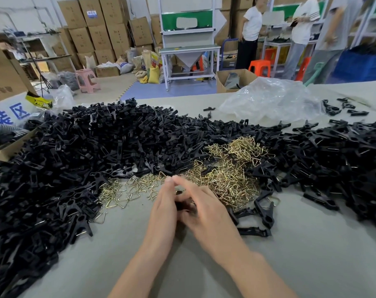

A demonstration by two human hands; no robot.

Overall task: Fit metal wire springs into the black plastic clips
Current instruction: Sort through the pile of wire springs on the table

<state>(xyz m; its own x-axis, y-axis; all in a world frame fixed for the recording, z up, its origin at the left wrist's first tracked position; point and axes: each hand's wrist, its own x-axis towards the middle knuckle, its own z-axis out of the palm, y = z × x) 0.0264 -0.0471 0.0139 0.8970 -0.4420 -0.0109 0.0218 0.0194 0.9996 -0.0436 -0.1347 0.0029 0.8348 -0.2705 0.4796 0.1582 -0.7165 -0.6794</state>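
At the far left a cardboard box [4, 78] with blue print stands at the table [118, 261] edge. Next to it the left heap [53, 168] of black clips spreads from the near left corner up and across the middle of the grey table, piled thick. At its right foot lie the springs [225, 177], a loose brass-coloured drift of bent triangular wires, thin on the left and deeper toward the right, touching black clips on nearly every side. Just in front of the springs the two hands meet over bare table. The left hand [163, 209] is curled, thumb and forefinger up and pinched together, and the right hand [208, 216] is curled against it, its fingertip touching the left's. Between them both grip one clip [182, 206], mostly hidden by the fingers and blurred; whether a spring sits in it cannot be told. Right of the hands a few loose clips [264, 211] lie apart from the piles, one with a wire loop showing at its back. Farther back a crumpled clear bag [268, 100] rests on the table. The right heap [343, 160] of clips fills the right side, many with bits of wire showing.
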